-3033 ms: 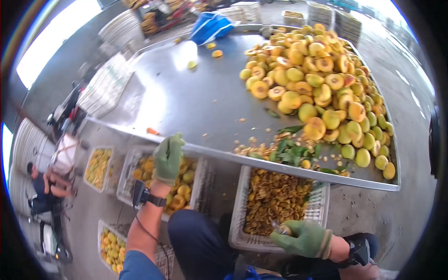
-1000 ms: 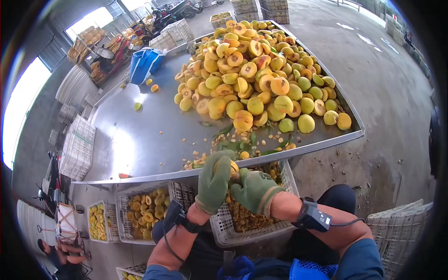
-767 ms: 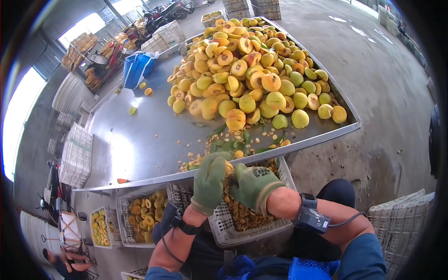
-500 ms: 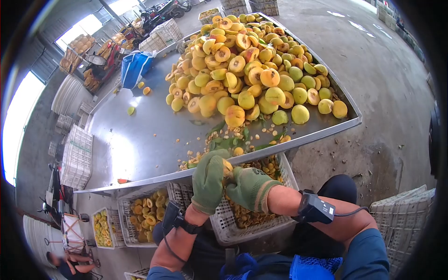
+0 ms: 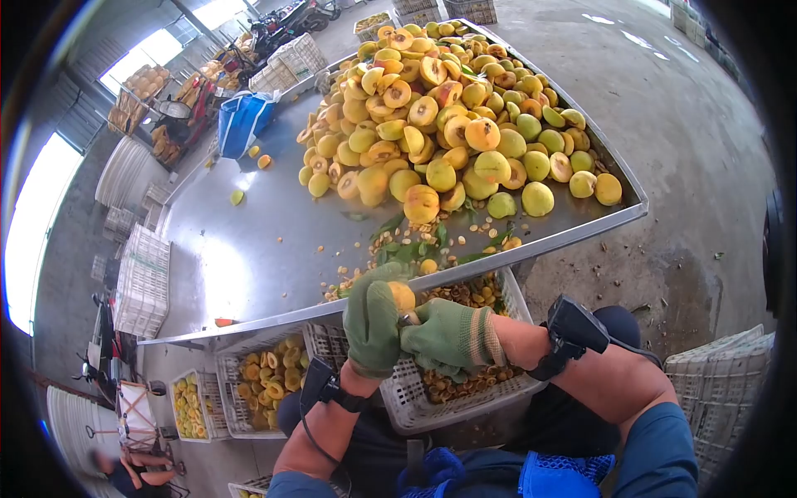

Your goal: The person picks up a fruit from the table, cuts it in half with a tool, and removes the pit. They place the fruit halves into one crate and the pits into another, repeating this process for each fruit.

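Observation:
My left hand (image 5: pixel 371 325), in a green glove, is closed around a yellow peach (image 5: pixel 402 295), part of which shows past the fingers. Just to its right, my right hand (image 5: pixel 448 336), gloved the same way, is closed with its fingertips against the peach's lower side; what it grips is hidden. Both hands are over a pale plastic crate (image 5: pixel 407 417) with brown pits and scraps (image 5: pixel 465 387) inside. Beyond them, a big heap of whole and halved peaches (image 5: pixel 440 124) lies on a metal table (image 5: pixel 274 249).
Leaves and loose pits (image 5: pixel 415 251) litter the table near its raised front edge. Crates of peach halves (image 5: pixel 270 383) stand at lower left, with stacked crates (image 5: pixel 722 390) at right. A blue bag (image 5: pixel 242 124) is on the table; a seated person (image 5: pixel 137 475) is at far lower left.
My right hand has turned, its fingers lower and nearer my left palm, and the wrist has shifted right. More of the peach shows above my left fingers. The view has shifted slightly.

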Demonstrator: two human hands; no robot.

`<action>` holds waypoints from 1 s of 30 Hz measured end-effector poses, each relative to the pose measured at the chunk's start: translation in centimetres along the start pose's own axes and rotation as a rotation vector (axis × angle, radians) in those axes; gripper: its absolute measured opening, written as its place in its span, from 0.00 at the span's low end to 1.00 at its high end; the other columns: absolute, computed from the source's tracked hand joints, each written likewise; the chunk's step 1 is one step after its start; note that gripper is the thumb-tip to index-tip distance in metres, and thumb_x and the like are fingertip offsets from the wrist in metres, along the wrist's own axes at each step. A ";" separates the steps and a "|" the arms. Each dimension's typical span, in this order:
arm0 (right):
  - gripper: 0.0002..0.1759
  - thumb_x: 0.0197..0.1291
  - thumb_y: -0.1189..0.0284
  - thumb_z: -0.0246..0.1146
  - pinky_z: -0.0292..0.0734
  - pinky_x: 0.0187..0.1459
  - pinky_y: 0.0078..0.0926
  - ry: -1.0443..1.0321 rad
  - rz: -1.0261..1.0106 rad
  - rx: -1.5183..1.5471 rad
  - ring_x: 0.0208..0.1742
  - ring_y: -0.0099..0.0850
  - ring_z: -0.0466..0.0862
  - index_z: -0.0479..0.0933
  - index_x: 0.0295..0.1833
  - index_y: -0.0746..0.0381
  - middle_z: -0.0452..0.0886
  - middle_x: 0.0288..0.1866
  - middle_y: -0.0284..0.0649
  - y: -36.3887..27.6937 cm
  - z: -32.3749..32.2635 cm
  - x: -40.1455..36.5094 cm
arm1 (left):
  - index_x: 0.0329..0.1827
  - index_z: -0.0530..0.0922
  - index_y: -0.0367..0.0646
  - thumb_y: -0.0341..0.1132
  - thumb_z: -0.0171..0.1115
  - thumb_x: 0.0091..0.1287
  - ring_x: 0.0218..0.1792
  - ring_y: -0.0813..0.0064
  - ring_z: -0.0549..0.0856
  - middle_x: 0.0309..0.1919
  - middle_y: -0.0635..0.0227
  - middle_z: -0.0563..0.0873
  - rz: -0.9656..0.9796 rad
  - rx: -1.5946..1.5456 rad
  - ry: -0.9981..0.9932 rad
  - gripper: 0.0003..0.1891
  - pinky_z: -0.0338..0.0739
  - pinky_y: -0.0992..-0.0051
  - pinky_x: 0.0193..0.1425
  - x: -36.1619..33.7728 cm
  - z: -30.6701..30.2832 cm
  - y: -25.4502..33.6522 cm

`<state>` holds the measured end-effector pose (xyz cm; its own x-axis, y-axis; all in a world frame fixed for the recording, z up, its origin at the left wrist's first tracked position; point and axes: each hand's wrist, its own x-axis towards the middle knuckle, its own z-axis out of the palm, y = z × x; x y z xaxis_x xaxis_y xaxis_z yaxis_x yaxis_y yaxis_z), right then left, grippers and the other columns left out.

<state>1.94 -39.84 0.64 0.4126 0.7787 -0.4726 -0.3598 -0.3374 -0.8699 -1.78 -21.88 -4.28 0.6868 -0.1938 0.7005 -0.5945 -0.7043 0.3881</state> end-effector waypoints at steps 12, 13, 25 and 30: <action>0.13 0.66 0.63 0.61 0.67 0.13 0.26 -0.694 0.138 0.611 0.12 0.21 0.69 0.81 0.41 0.63 0.69 0.18 0.28 2.0 -2.5 0.5 | 0.64 0.77 0.36 0.48 0.49 0.84 0.51 0.70 0.86 0.53 0.59 0.86 -0.331 -0.433 0.013 0.23 0.81 0.66 0.59 0.3 -1.0 2.3; 0.13 0.66 0.63 0.61 0.66 0.13 0.25 -0.773 0.153 0.654 0.12 0.20 0.69 0.81 0.41 0.63 0.69 0.18 0.28 2.1 -2.7 0.7 | 0.64 0.76 0.36 0.48 0.49 0.85 0.50 0.70 0.86 0.53 0.59 0.86 -0.335 -0.437 0.007 0.23 0.81 0.66 0.59 0.4 -1.2 2.4; 0.13 0.63 0.59 0.63 0.68 0.15 0.28 -0.208 0.125 -0.062 0.15 0.24 0.73 0.79 0.35 0.59 0.73 0.19 0.30 -1.2 -1.1 -3.2 | 0.62 0.80 0.34 0.40 0.47 0.85 0.49 0.70 0.87 0.54 0.57 0.87 -0.511 -0.539 -0.301 0.19 0.81 0.70 0.55 1.8 -3.2 3.4; 0.15 0.62 0.61 0.66 0.64 0.14 0.22 -0.325 0.081 0.200 0.14 0.20 0.70 0.83 0.40 0.62 0.73 0.19 0.28 -0.3 -1.8 -3.3 | 0.67 0.77 0.35 0.42 0.50 0.83 0.57 0.70 0.84 0.60 0.57 0.84 -0.472 -0.672 -0.237 0.21 0.79 0.70 0.62 2.0 -3.4 4.1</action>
<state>2.22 -43.26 2.20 0.1010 0.8914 -0.4419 -0.5499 -0.3201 -0.7714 -4.26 -22.86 0.69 0.9496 -0.1727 0.2617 -0.2947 -0.2066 0.9330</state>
